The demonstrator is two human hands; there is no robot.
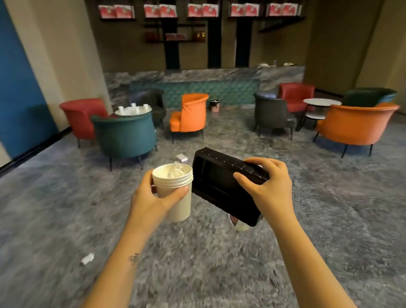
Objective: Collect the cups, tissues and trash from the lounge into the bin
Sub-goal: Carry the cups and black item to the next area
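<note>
While both forearms reach forward, the left hand [157,196] grips stacked cups [174,190], the right hand [264,187] a black tray [219,186].

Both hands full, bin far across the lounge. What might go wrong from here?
The black tray in the right hand is tilted; the white item showing beneath it may slip out. The stacked cups in the left hand hold loose wrapping that could spill. A floor scrap is easily missed.
</note>
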